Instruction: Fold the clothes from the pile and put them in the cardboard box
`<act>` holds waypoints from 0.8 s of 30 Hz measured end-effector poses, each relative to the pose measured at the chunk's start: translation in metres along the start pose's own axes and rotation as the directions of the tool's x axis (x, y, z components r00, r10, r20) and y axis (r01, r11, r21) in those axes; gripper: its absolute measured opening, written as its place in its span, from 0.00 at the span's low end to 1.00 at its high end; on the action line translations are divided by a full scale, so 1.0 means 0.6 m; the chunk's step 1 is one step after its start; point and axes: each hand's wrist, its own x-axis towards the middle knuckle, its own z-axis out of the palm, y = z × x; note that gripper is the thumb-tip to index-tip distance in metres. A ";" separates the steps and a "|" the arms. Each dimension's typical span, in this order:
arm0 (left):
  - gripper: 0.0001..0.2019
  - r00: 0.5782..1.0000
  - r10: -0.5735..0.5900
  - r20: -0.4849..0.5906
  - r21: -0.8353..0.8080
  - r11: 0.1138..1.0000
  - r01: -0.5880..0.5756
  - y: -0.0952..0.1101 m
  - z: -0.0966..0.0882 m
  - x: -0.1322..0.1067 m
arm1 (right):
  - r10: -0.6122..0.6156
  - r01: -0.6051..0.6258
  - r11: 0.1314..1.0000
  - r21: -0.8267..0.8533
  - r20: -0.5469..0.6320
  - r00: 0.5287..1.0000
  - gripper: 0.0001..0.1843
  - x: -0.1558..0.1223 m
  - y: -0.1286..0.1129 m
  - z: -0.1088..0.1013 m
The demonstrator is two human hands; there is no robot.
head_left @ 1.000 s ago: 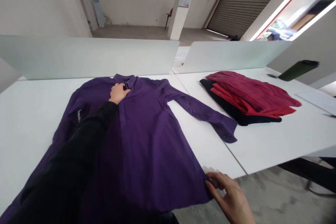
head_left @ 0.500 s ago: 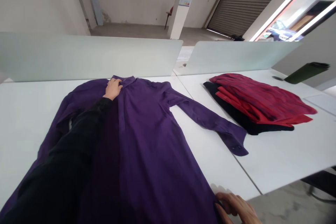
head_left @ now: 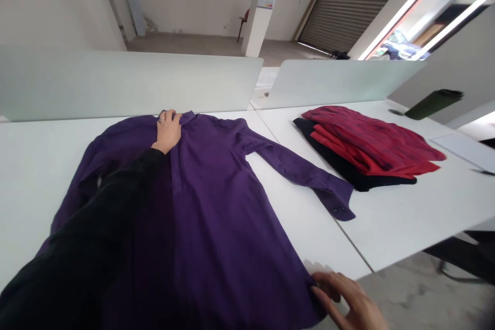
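Observation:
A long-sleeved purple shirt (head_left: 220, 206) lies spread on the white table, its collar at the far side and its hem near me. My left hand (head_left: 169, 130) grips it at the collar, fingertips bent over the cloth; what is under them is hidden. At the near right corner, my right hand (head_left: 348, 296) pinches the shirt's side edge by the hem between thumb and fingers. One sleeve stretches out to the right, its buttoned cuff lying flat. My dark-sleeved left arm covers part of the shirt's left half.
A pile of folded red and dark clothes (head_left: 371, 139) lies on the white table (head_left: 410, 216) to the right. Frosted panels (head_left: 127, 85) border the far edge. Farther right are a dark green object (head_left: 435, 104) and a pale flat sheet (head_left: 464, 149). A seam crosses the tabletop.
The view has shifted slightly right, and more of the hem shows. My left hand has shifted a little over the collar. My right hand stays at the near right edge of the shirt.

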 end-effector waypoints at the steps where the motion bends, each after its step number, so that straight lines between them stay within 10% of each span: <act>1: 0.20 0.999 0.033 0.019 -0.007 0.999 -0.033 0.004 -0.002 0.001 | 0.037 -0.037 0.999 0.015 -0.014 0.999 0.13 0.009 0.006 -0.008; 8: 0.17 0.976 0.191 0.104 -0.088 0.979 -0.182 0.059 0.008 0.019 | 0.235 -0.255 0.965 -0.067 -0.219 0.947 0.18 0.176 0.159 -0.053; 13: 0.18 0.950 0.260 0.176 -0.150 0.960 -0.235 0.118 0.041 0.035 | 0.309 -0.307 0.924 -0.225 -0.029 0.951 0.15 0.302 0.251 -0.049; 20: 0.22 0.921 0.264 0.287 -0.198 0.957 -0.213 0.168 0.088 0.034 | 0.377 -0.340 0.922 -0.187 0.226 0.898 0.06 0.368 0.270 -0.060; 24: 0.27 0.913 0.249 0.324 -0.181 0.963 -0.198 0.176 0.095 0.020 | 0.363 -0.354 0.895 -0.270 -0.019 0.932 0.05 0.410 0.257 -0.123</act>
